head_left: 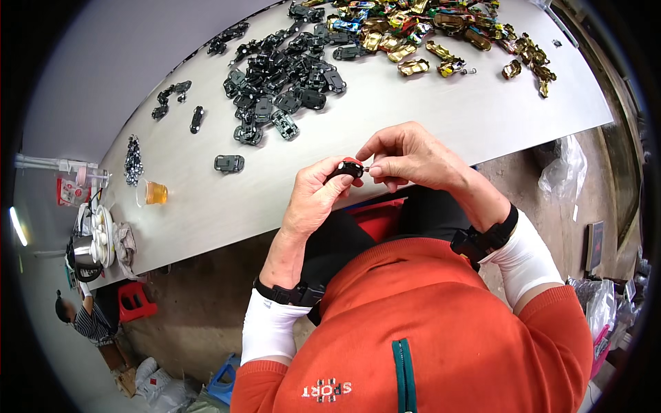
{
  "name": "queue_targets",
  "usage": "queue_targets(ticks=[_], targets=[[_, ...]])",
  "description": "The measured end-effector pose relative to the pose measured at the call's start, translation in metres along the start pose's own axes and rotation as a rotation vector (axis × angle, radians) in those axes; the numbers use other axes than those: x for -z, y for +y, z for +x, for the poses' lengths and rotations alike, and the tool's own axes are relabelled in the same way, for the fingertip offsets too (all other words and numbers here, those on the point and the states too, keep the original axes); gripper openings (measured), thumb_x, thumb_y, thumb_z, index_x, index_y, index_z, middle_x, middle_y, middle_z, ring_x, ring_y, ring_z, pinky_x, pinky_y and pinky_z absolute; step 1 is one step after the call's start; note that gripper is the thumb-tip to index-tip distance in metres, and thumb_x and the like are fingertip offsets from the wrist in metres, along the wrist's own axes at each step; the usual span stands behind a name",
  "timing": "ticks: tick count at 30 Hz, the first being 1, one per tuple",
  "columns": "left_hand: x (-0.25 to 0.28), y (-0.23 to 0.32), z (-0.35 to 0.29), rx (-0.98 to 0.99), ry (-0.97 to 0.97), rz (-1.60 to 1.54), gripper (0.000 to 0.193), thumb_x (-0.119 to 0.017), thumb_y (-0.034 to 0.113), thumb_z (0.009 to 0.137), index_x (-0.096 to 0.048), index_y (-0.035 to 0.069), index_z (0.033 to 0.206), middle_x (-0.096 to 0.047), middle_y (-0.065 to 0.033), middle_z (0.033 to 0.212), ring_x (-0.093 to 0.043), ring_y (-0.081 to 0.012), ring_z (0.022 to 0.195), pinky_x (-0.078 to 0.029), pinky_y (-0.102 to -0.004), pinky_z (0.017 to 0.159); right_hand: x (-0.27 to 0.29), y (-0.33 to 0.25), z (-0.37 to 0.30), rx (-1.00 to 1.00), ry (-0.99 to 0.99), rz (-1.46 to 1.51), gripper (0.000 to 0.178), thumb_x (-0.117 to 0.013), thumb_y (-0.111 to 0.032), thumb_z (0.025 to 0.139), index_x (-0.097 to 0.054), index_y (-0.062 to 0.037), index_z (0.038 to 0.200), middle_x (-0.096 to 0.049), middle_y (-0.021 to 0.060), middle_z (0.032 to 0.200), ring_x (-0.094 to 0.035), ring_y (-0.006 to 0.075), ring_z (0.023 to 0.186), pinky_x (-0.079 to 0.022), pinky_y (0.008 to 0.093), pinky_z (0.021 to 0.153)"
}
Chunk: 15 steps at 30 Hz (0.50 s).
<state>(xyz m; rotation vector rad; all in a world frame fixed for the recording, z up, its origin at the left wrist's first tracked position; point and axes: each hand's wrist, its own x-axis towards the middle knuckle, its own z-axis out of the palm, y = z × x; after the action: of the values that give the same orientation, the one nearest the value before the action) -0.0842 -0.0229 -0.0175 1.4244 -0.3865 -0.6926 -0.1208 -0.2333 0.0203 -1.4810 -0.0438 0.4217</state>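
Toy car (350, 168) in left fingers (335, 184)

Left hand (315, 191) (curled) beside right hand (421, 161)

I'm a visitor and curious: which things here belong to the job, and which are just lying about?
Seemingly the job:
red-and-black toy car in the left hand, right hand at it
dark car pieces
gold toy cars

Probably just lying about:
cup of amber liquid
crumpled cloth
red stool
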Motion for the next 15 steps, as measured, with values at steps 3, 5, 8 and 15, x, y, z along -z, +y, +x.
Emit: queue_targets(ticks=[3,5,8,15], targets=[[0.0,0.001,0.001,-0.006,-0.046,0.036,0.02,-0.054,0.003,0.088,-0.061,0.0,0.107,-0.064,-0.0036,0.086,-0.053,-0.0057,0.071,-0.043,-0.0192,0.061,0.001,0.003,0.0,-0.032,-0.057,-0.001,0.016,-0.062,-0.005,0.083,-0.064,0.003,0.097,-0.062,0.0036,0.074,-0.055,0.0063,0.058,-0.047,0.0181,0.05],[-0.001,0.002,0.001,-0.028,-0.074,0.058,0.02,-0.054,0.003,0.089,-0.061,-0.001,0.107,-0.064,-0.0036,0.087,-0.056,-0.0065,0.074,-0.044,-0.0196,0.062,0.003,0.001,-0.001,-0.035,-0.087,0.017,0.016,-0.062,-0.005,0.083,-0.064,0.003,0.097,-0.062,0.0038,0.074,-0.055,0.0062,0.058,-0.047,0.0183,0.051],[-0.003,0.006,0.0,-0.031,-0.059,0.083,0.02,-0.055,0.003,0.088,-0.061,-0.001,0.107,-0.064,-0.0038,0.088,-0.058,-0.0071,0.076,-0.044,-0.0199,0.063,0.003,0.003,-0.002,-0.022,-0.086,0.029,0.013,-0.063,-0.005,0.083,-0.064,0.0032,0.094,-0.062,0.0031,0.073,-0.055,0.006,0.059,-0.046,0.0185,0.05],[-0.011,-0.002,-0.002,-0.017,0.003,-0.008,0.019,-0.056,0.004,0.089,-0.062,0.001,0.107,-0.063,-0.0027,0.08,-0.054,-0.0046,0.066,-0.043,-0.0167,0.057,-0.003,0.011,0.003,0.139,-0.01,-0.187,0.005,-0.059,-0.002,0.082,-0.062,0.0024,0.081,-0.06,0.0035,0.067,-0.054,0.0076,0.054,-0.043,0.0203,0.047]])
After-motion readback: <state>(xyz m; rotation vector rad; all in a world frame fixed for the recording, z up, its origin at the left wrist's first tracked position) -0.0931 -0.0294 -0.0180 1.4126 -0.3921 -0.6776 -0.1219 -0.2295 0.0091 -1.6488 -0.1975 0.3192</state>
